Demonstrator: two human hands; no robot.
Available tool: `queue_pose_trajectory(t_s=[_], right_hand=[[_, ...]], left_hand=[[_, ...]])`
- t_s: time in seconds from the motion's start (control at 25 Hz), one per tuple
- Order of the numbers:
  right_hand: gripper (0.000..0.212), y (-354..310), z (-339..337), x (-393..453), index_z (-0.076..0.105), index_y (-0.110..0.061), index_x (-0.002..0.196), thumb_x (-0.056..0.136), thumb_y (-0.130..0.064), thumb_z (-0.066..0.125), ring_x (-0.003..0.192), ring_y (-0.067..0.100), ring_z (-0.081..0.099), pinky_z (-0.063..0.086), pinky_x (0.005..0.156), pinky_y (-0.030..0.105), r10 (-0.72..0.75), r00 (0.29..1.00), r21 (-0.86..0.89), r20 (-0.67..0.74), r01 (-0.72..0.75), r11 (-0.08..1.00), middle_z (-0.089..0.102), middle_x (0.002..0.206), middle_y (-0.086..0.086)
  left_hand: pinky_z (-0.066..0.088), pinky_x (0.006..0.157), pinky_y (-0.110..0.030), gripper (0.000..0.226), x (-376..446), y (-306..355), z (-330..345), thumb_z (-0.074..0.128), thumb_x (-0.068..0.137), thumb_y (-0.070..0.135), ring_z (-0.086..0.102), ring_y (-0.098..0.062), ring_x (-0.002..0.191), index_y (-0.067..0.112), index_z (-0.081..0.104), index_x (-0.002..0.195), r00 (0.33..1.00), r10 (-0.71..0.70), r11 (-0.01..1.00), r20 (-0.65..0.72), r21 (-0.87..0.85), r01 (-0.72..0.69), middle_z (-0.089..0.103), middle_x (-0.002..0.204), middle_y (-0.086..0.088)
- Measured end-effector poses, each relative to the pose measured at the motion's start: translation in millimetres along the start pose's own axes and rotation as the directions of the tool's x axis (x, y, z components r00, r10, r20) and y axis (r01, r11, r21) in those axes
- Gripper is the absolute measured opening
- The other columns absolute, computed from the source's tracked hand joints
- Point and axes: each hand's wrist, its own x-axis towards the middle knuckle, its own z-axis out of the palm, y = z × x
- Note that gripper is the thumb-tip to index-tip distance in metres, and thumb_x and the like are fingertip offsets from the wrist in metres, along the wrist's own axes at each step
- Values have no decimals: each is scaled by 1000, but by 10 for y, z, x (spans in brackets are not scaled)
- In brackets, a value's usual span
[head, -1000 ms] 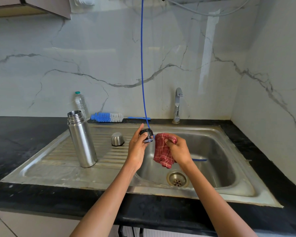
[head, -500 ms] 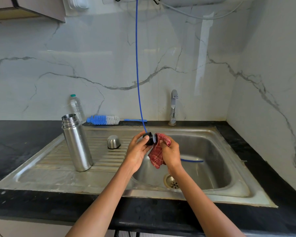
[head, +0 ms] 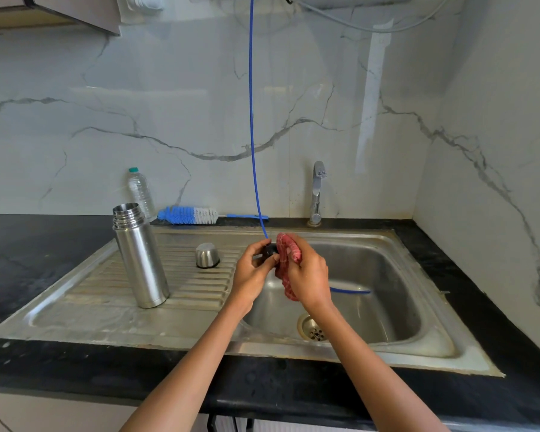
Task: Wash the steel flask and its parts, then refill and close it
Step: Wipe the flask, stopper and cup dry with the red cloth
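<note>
Here the left hand (head: 251, 272) pinches the black stopper (head: 270, 250) over the sink (head: 418, 263), the right hand (head: 309, 275) grips a red cloth (head: 286, 260) against it, and the flask (head: 139, 255) stands open on the drainboard (head: 91, 316).

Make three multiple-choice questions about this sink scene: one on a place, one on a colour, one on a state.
1. Where does the steel flask stand?
A. in the basin
B. on the draining board
C. on the black counter

2. What colour is the cloth in the right hand?
A. red
B. green
C. white

3. The flask's mouth is:
A. capped
B. open
C. covered by the cloth

Answers:
1 B, it stands upright on the ribbed board.
2 A, the checked cloth is red.
3 B, its threaded neck is bare, and the left hand holds the black stopper.
</note>
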Motion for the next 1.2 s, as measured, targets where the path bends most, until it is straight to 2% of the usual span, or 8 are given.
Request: queue_pose_trajectory(t_s=[0.12, 0.32, 0.52, 0.68, 0.84, 0.92, 1.04, 1.2], right_hand=[[30, -70, -66, 60, 63, -23, 124, 99, -12, 53, 91, 21, 71, 51, 70, 22, -89, 996, -189, 6, 89, 978, 74, 105, -1], [37, -26, -93, 247, 64, -20, 128, 98, -9, 45, 107, 38, 66, 52, 83, 37, 87, 996, -231, 2, -84, 969, 73, 113, 13], [32, 55, 9, 152, 67, -27, 123, 98, -14, 52, 107, 26, 67, 49, 84, 34, 29, 992, -202, 120, -4, 979, 73, 113, 0], [32, 127, 79, -10, 62, -29, 129, 100, -19, 57, 112, 11, 60, 48, 91, 27, -114, 979, -128, 171, 136, 982, 64, 124, -7], [26, 174, 85, -29, 64, -27, 120, 97, -16, 61, 94, 2, 60, 46, 76, 11, -103, 975, -129, 199, 130, 983, 63, 117, -10], [28, 225, 109, 9, 65, -28, 113, 95, -8, 58, 98, 3, 60, 49, 82, 16, -39, 986, -85, 160, 53, 995, 65, 113, -11], [28, 333, 89, 102, 67, -27, 106, 97, -3, 55, 101, 15, 68, 58, 90, 36, 252, 963, 144, 92, -263, 954, 72, 104, -6], [19, 249, 20, 216, 71, -17, 108, 98, -4, 61, 93, 24, 75, 62, 80, 34, 363, 919, 429, 156, -394, 813, 77, 103, 9]], left_hand=[[54, 100, -32, 41, 2, 42, -68, 76, 92, 14, 69, -15, 113, 20, 63, 131, 995, 41, 997, 91, 66, -47, 72, 123, -5], [53, 103, -35, 46, -24, 44, -196, 79, 86, 15, 66, -20, 117, 27, 65, 128, 974, 72, 982, 216, 157, -108, 69, 128, -4], [53, 104, -38, 42, 21, -36, -201, 78, 90, 15, 67, -14, 116, 28, 66, 128, 991, 83, 973, 110, 206, -104, 69, 127, 0], [56, 100, -36, 37, 23, -6, -106, 72, 94, 14, 70, -19, 112, 12, 65, 131, 993, -91, 987, -70, -139, 81, 73, 121, -6], [59, 83, -31, 26, 2, 112, -92, 69, 95, 22, 71, -23, 92, 3, 70, 113, 956, -290, 848, -51, -477, 232, 76, 100, -13], [57, 80, -31, 35, 33, 141, -129, 71, 93, 33, 69, -20, 86, 5, 70, 113, 926, -376, 831, -46, -459, 314, 75, 98, -12], [54, 79, -32, 56, 64, 158, -203, 72, 88, 48, 64, -20, 84, 3, 67, 121, 903, -429, 815, -2, -431, 387, 72, 104, -17], [58, 74, -34, 60, 6, 209, -251, 74, 85, 47, 67, -21, 78, 3, 66, 124, 879, -459, 830, 128, -291, 476, 72, 98, -15]])
